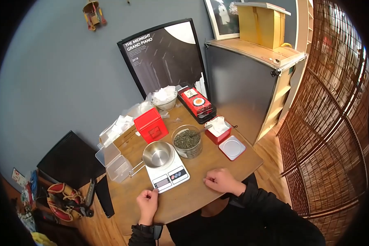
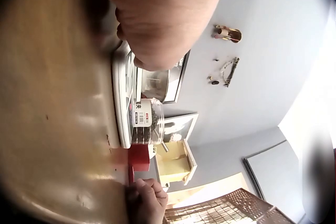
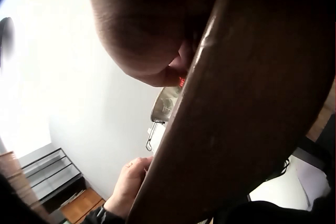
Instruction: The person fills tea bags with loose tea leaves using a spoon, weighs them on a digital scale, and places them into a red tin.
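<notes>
My left hand [image 1: 147, 200] rests on the wooden table by the near left corner of a white kitchen scale [image 1: 183, 175], fingers loosely curled and holding nothing. To the right of the scale lies my right hand [image 1: 219, 180], also loosely curled with nothing in it. A steel pan [image 1: 157, 155] with a wire handle sits on the scale's platform. Just behind the scale stands a clear jar [image 1: 187, 142] of dark dried leaves, with a spoon handle [image 1: 205, 128] leaning out of it. In the left wrist view, the jar's white label [image 2: 142, 118] shows.
A red tin [image 1: 219, 133] lined with white stands at the right, its lid [image 1: 232, 148] lying in front. Left of the jar are a red box [image 1: 151, 125] and an opened clear plastic container [image 1: 118, 167]. Behind are a bowl of white packets [image 1: 165, 97] and a red-topped black tray [image 1: 197, 103].
</notes>
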The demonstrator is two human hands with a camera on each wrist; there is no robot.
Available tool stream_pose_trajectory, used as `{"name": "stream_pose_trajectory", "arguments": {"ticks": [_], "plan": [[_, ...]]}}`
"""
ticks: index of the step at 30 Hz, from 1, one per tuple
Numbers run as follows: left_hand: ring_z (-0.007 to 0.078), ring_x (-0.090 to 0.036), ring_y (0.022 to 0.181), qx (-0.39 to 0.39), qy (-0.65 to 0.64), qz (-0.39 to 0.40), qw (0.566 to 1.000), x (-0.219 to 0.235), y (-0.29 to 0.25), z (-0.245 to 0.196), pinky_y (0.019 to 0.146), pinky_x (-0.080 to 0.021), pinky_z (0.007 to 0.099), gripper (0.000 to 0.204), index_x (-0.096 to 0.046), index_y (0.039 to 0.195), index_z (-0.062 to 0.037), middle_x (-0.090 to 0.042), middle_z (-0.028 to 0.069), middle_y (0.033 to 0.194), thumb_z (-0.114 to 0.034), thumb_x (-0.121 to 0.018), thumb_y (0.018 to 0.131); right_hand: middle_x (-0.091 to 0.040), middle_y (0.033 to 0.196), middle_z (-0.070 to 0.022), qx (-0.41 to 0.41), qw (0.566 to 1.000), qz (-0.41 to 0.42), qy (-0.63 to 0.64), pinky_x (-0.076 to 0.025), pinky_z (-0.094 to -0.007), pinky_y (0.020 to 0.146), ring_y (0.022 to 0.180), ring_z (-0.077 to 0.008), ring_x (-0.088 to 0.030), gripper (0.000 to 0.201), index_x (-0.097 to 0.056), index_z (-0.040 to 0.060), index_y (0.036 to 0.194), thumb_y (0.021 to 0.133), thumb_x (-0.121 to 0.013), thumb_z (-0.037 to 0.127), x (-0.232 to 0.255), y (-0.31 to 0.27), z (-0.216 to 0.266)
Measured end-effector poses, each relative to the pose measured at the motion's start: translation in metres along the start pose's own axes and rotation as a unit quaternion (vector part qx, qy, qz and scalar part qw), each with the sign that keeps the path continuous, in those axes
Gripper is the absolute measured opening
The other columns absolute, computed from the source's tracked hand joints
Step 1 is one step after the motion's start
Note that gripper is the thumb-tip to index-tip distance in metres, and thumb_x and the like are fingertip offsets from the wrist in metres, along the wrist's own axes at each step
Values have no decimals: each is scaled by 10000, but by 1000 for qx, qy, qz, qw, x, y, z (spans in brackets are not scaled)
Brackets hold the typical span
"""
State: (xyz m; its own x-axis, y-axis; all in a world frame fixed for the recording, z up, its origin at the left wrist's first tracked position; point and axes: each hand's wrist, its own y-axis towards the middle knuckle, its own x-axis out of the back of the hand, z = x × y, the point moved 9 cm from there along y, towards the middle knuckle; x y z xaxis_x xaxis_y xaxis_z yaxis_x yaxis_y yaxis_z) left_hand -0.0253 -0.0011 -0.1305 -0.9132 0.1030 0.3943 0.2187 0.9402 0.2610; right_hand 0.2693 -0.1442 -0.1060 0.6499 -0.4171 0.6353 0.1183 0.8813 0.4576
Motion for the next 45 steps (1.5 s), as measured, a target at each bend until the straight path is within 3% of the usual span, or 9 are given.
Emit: {"name": "stream_pose_trajectory", "arguments": {"ticks": [8, 16, 21, 31, 34, 36, 38, 41, 45], "plan": [[31, -402, 562, 25, -45, -3, 999, 2, 9, 2, 499, -333, 237, 349, -504, 589, -36, -488, -58, 568, -67, -728, 855, -604, 634, -115, -20, 999, -1, 31, -487, -432, 559, 613, -326, -616, 197, -598, 58, 695, 831, -692, 165, 8, 4, 5], [36, -369, 583, -138, -30, -79, 987, 15, 86, -112, 513, -302, 236, 383, -451, 599, -54, -434, -69, 601, -59, -734, 857, -592, 619, -112, -28, 999, 13, 31, -486, -430, 558, 606, -319, -610, 197, -595, 55, 692, 830, -696, 152, 5, 5, 3], [23, -423, 597, -145, -115, -97, 978, 5, 117, -150, 539, -330, 202, 214, -553, 726, -27, -507, -58, 654, -20, -700, 882, -582, 609, -110, -26, 999, 7, 32, -487, -438, 574, 606, -325, -604, 196, -597, 59, 694, 842, -684, 155, 4, 4, 1], [55, -570, 709, -170, -209, -113, 956, 2, 151, -135, 652, -445, 195, 62, -639, 916, 12, -610, -2, 812, 52, -595, 899, -576, 620, -123, -40, 999, 13, 31, -492, -418, 573, 601, -322, -599, 166, -618, 48, 725, 847, -690, 136, 5, 5, -1], [50, -563, 709, -136, -198, -94, 966, 3, 154, -129, 659, -445, 190, 30, -634, 886, 3, -605, -5, 806, 30, -627, 897, -621, 663, -93, -92, 992, 33, 86, -494, -349, 570, 583, -224, -605, 109, -669, 31, 794, 870, -692, 105, 5, 3, -10], [42, -545, 697, -126, -175, -81, 973, 2, 153, -133, 659, -438, 186, 56, -622, 857, -4, -598, -11, 794, 1, -665, 894, -669, 729, -50, -178, 959, -20, 220, -485, -283, 583, 620, -108, -587, 81, -702, 12, 866, 892, -685, 86, 19, 7, -27], [38, -533, 688, -141, -161, -86, 973, 0, 150, -137, 648, -430, 186, 75, -618, 847, -6, -593, -15, 785, -10, -679, 891, -689, 773, -18, -171, 968, -88, 161, -481, -259, 595, 669, -55, -569, 88, -712, 5, 911, 909, -665, 80, 52, 22, -47], [33, -517, 673, -155, -143, -89, 973, 2, 151, -137, 630, -417, 186, 98, -613, 833, -8, -589, -21, 774, -22, -693, 888, -673, 722, -87, -203, 962, -182, 5, -494, -304, 592, 621, -172, -616, 96, -710, 40, 933, 870, -667, 100, 106, 55, -77], [29, -513, 660, -148, -128, -103, 975, 13, 152, -137, 617, -413, 187, 104, -616, 825, -9, -593, -23, 757, -29, -695, 890, -687, 750, -133, -223, 955, -167, -101, -533, -394, 646, 693, -309, -674, 164, -701, 54, 984, 835, -660, 110, 135, 96, -86]]}}
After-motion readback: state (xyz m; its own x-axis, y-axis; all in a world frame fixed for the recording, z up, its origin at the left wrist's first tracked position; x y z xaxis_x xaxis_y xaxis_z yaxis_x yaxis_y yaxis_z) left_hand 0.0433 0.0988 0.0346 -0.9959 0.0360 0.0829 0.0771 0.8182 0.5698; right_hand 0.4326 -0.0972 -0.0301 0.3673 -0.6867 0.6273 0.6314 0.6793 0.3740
